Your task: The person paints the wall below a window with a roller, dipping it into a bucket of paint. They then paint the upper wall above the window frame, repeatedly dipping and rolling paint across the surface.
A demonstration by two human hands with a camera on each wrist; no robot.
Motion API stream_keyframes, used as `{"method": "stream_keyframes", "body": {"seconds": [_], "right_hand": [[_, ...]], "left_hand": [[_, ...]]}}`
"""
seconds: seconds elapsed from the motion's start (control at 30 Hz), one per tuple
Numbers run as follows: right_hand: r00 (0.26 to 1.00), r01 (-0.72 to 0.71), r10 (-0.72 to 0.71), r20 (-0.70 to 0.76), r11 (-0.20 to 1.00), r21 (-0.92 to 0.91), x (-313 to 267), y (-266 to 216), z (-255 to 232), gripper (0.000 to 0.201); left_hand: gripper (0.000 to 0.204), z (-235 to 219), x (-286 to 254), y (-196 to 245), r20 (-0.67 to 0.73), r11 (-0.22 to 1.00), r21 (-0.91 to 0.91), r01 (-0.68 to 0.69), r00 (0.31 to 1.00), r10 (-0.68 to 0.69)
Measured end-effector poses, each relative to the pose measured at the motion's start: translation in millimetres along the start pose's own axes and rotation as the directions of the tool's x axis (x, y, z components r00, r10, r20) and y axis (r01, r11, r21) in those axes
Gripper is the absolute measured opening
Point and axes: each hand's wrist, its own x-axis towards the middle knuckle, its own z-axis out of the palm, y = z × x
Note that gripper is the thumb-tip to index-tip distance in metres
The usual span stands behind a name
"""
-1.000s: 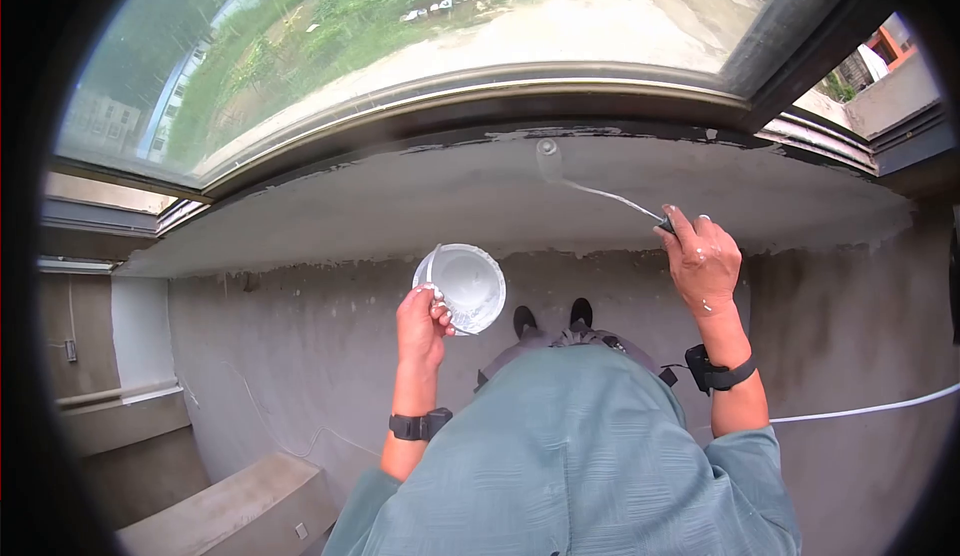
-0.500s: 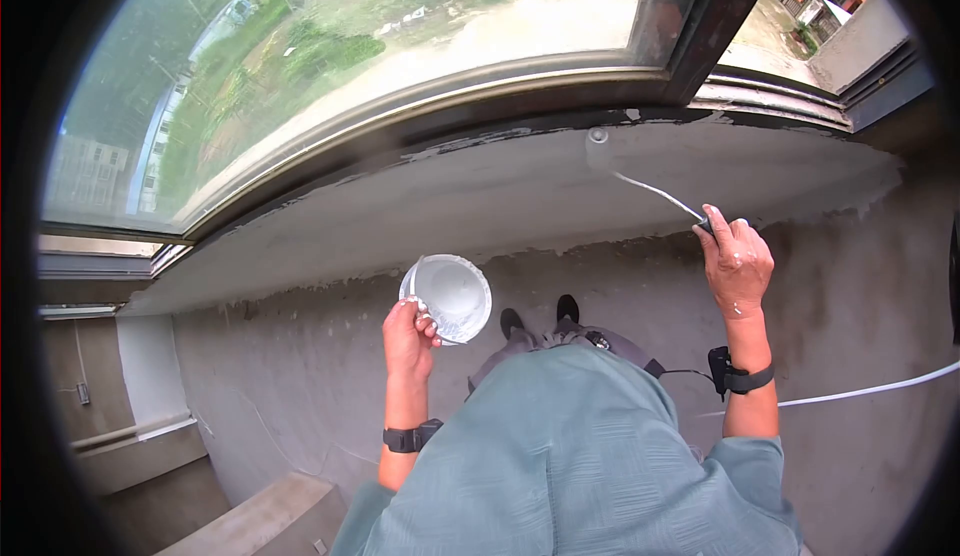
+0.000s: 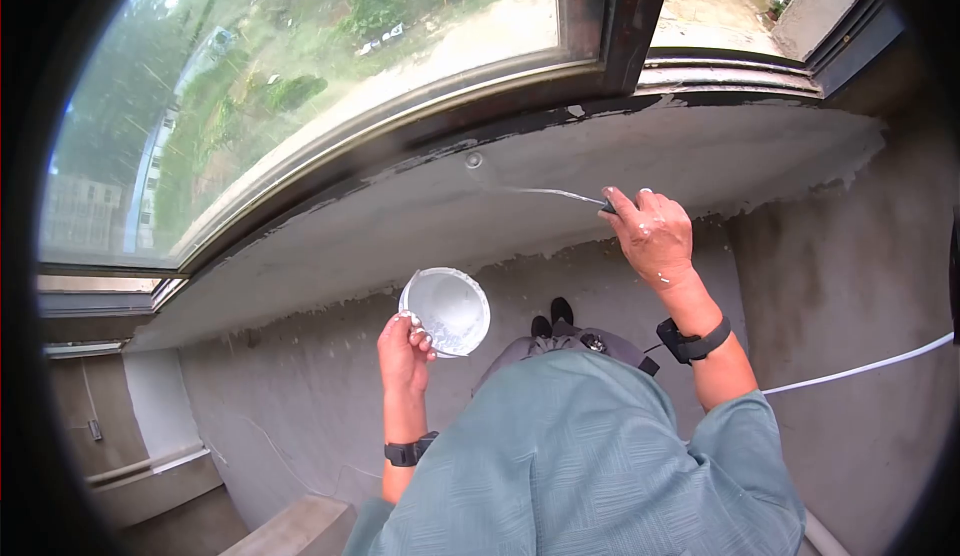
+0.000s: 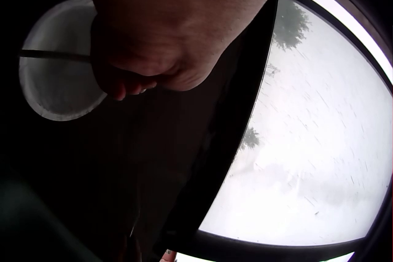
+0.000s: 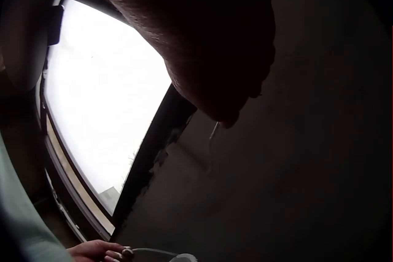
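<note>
In the head view my right hand (image 3: pixel 655 241), spotted with white, grips the dark handle of a small paint roller (image 3: pixel 555 193). Its thin wire stem runs left to the roller head, which lies against the smooth grey coated strip (image 3: pixel 640 161) under the window. Lower down, my left hand (image 3: pixel 404 348) holds a white bucket (image 3: pixel 470 301) by its thin handle, fingers curled at the rim. Whitish paint coats the bucket's inside. The left wrist view shows the bucket (image 4: pixel 55 105) dimly beside the hand. Darkness in the right wrist view hides most of the right hand's fingers.
A large window (image 3: pixel 400 56) with a dark frame borders the strip's far side. Rough grey wall (image 3: pixel 300 376) lies on the near side, under the strip's ragged edge. A white hose or cable (image 3: pixel 860 371) runs at the right. A concrete ledge (image 3: pixel 300 526) stands at lower left.
The roller first went right along the strip, then back left with my right hand. The head view has turned, shifting the window frame left. My left hand keeps holding the bucket.
</note>
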Motion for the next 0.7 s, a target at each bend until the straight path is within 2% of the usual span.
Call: {"method": "stream_keyframes", "body": {"seconds": [0.3, 0.5, 0.7], "right_hand": [[0.996, -0.087, 0.083, -0.029, 0.975, -0.207, -40.9, 41.9, -37.5, 0.037], [0.987, -0.153, 0.135, -0.085, 0.953, -0.263, -63.6, 61.4, -60.0, 0.037], [0.984, -0.178, 0.172, -0.045, 0.939, -0.296, -57.5, 89.8, -69.0, 0.034]], "left_hand": [[0.019, 2.3, 6.1, -4.6, 0.035, 0.999, 0.011, 0.033, 0.999, -0.034], [0.02, 6.1, 15.6, -14.6, 0.071, 0.996, 0.048, 0.072, 0.995, -0.075], [0.02, 35.8, 5.5, -17.3, 0.053, 0.993, 0.08, 0.093, 0.994, -0.097]]}}
